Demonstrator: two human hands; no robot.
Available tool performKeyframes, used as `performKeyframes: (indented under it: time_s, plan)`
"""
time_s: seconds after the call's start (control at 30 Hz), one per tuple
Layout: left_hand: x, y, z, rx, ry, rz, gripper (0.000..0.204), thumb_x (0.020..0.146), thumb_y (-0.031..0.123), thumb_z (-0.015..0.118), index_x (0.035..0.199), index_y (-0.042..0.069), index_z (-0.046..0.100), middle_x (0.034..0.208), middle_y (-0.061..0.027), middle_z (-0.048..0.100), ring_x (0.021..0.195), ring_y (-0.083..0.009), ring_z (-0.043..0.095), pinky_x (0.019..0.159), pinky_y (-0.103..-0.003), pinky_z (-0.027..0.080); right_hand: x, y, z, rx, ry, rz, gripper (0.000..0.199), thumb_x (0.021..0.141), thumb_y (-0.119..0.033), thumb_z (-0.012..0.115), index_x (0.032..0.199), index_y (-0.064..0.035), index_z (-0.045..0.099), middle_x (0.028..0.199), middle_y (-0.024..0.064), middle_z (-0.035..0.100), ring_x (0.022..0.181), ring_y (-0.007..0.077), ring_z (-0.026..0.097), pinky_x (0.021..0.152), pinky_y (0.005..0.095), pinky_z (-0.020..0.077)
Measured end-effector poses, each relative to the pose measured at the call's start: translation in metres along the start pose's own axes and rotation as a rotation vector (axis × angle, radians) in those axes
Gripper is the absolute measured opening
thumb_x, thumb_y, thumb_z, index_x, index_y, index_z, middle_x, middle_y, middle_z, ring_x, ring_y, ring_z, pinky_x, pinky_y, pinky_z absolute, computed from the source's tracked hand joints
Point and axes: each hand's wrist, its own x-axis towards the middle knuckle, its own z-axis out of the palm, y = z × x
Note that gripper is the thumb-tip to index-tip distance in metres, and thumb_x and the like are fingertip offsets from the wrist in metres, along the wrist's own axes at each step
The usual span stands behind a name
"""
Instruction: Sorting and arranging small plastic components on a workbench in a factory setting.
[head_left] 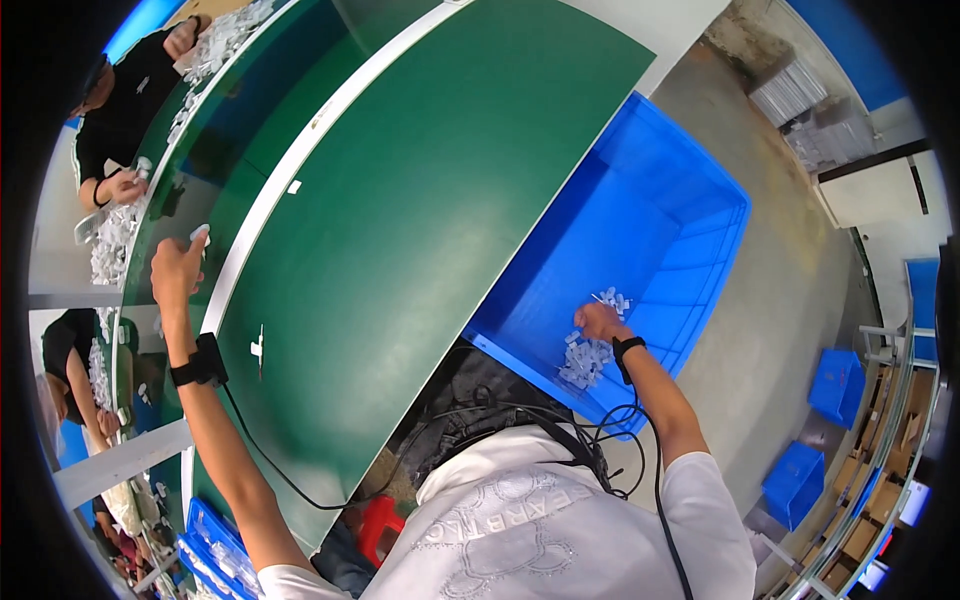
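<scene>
My left hand (178, 268) reaches over the far side of the green table, past the white rail. Its fingers are curled, and a small white plastic part (201, 233) shows at the thumb. Inside the large blue bin (625, 215), my right hand (601, 322) hangs low among a pile of small white and clear plastic parts (584, 362). That hand's fingers are closed and mostly turned away, so what they hold is hidden. Two loose white pieces, a tiny one (295, 187) and a longer one (257, 349), lie on the green tabletop (400, 200).
Across a dark green belt (150, 300), co-workers' hands (124, 187) handle heaps of white parts (115, 245). Black cables run from my wristbands across my body. A red stool (378, 527) stands below the table edge. Blue crates (836, 388) and shelving are at the right.
</scene>
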Motion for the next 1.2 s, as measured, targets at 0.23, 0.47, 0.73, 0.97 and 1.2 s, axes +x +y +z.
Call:
performKeyframes:
  time_s: [0.23,0.47,0.73,0.97,1.2]
  plan:
    - [-0.053,0.037,-0.006,-0.158,0.109,0.33,0.049,0.087,0.044,0.069,0.111,0.0,0.07,0.101,-0.0162,0.072,0.064,-0.0218,0.068,0.068,-0.036,0.052,-0.001,-0.01,0.022,-0.303,0.055,-0.038,0.018,0.068,-0.01,0.074,0.085,-0.0148,0.072,0.089,0.0084,0.072,0.092,0.0307,0.068,0.079,0.0413,0.0545]
    - [-0.104,0.091,0.004,-0.298,0.108,0.566,0.037,0.088,0.031,0.073,0.109,0.001,0.07,0.101,-0.0121,0.072,0.067,-0.0192,0.067,0.062,-0.032,0.052,0.001,-0.011,0.032,-0.334,0.2,-0.05,0.011,0.072,-0.01,0.069,0.082,-0.0119,0.073,0.087,0.0157,0.071,0.086,0.0348,0.07,0.076,0.0457,0.0549]
    - [-0.157,0.121,0.022,-0.443,-0.014,0.779,0.029,0.084,0.025,0.072,0.102,0.002,0.07,0.103,-0.0153,0.069,0.078,-0.0295,0.068,0.069,-0.039,0.054,0.012,-0.007,0.038,-0.461,0.189,-0.037,0.016,0.08,-0.016,0.062,0.079,-0.0081,0.075,0.088,0.0188,0.072,0.086,0.0378,0.07,0.075,0.0472,0.0564]
    - [-0.208,0.139,0.015,-0.616,-0.174,0.981,0.028,0.086,0.022,0.068,0.102,-0.001,0.065,0.101,-0.0174,0.065,0.088,-0.0378,0.065,0.072,-0.045,0.054,-0.008,0.0,-0.054,-0.139,0.715,-0.269,0.018,0.072,-0.017,0.082,0.08,-0.0061,0.07,0.079,0.011,0.071,0.07,0.0279,0.069,0.067,0.0382,0.0556]
    - [-0.246,0.163,0.037,-0.972,-0.429,1.068,0.037,0.084,0.02,0.071,0.111,-0.004,0.064,0.102,-0.0184,0.066,0.077,-0.0319,0.068,0.068,-0.043,0.053,-0.153,-0.162,-0.198,0.7,0.614,-0.571,0.015,0.089,-0.005,0.07,0.1,-0.0002,0.062,0.093,0.0065,0.065,0.076,0.0093,0.061,0.059,0.0225,0.0512]
